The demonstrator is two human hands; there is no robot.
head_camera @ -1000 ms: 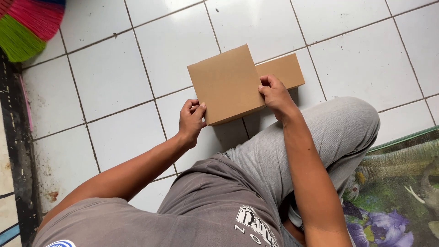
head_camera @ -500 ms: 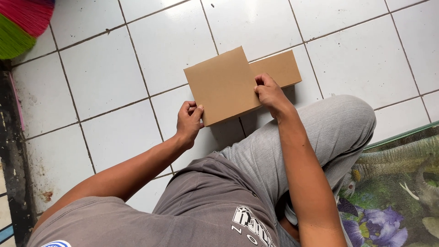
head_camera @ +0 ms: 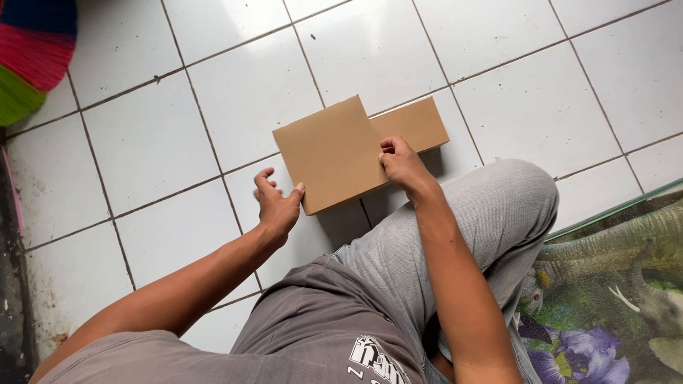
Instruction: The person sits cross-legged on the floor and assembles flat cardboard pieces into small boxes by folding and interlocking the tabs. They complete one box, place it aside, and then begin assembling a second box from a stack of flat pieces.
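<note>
A flat brown cardboard piece (head_camera: 331, 153) is lifted over the white tiled floor (head_camera: 178, 142), and its further panel (head_camera: 413, 124) shows behind it. My right hand (head_camera: 400, 163) pinches its right edge. My left hand (head_camera: 276, 200) sits at the lower left corner with the thumb touching the edge and the fingers spread apart. My grey-trousered knee (head_camera: 498, 206) is bent just below the cardboard.
A broom with pink, green and blue bristles (head_camera: 32, 57) lies at the top left. A patterned mat with animal and flower prints (head_camera: 619, 291) covers the floor at the lower right. A dark grimy strip (head_camera: 11, 284) runs along the left edge.
My left hand has loosened from the cardboard's lower left corner and opened its fingers. The right hand keeps its hold on the right edge.
</note>
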